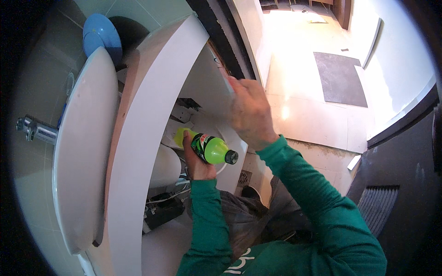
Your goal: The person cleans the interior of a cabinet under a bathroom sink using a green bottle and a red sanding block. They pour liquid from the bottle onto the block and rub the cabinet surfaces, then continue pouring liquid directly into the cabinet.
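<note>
While a chrome tap and a glossy white basin lie well to the left of both hands, the smooth white front of the counter curves nearer. Just past it, the left hand is wrapped around a bottle — bright yellow-green and rounded, with a dark label and a ridged black cap — tilted, cap end to the right. Above and right of it, the blurred right hand is curled beside a dark door frame; I cannot tell whether it grips anything. Beyond that hand lies a flat grey sheet.
</note>
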A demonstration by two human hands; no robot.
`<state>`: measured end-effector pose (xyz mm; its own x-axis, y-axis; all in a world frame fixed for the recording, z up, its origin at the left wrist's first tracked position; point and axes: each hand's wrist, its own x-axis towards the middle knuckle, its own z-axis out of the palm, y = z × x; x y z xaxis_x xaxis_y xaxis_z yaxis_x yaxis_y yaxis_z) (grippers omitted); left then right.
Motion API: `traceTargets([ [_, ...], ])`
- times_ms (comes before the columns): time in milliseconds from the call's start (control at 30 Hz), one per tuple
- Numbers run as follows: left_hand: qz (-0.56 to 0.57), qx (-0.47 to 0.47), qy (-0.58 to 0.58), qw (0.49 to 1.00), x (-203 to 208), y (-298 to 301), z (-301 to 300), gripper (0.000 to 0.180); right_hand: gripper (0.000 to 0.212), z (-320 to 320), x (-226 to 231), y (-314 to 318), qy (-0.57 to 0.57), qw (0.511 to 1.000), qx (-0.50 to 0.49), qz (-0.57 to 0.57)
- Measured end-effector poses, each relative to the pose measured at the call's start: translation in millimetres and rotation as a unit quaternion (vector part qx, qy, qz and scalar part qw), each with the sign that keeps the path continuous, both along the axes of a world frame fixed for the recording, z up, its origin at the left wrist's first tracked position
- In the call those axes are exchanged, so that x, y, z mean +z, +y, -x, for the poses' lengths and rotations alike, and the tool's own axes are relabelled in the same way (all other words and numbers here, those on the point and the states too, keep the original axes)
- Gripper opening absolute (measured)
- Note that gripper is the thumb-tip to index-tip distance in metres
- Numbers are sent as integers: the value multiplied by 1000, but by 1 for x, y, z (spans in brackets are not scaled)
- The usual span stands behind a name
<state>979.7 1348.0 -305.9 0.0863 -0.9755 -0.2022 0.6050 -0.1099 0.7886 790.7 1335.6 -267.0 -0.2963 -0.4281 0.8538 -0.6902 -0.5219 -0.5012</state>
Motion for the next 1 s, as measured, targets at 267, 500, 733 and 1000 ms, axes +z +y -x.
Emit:
traceTargets([
  [267,1,5,-13,1000,3,-1,4,51,14,23,-3,-17,-104,988,13,-117],
  [500,-2,3,-6,1000,7,4,5,56,14,30,44,-36,-58,996,15,-62],
  [733,11,2,8,1000,10,3,10,40,14,40,51,-29,-22,994,46,-101],
  [1000,29,-16,-10,999,11,6,9,51,12,50,47,-21,-56,991,60,-108],
])
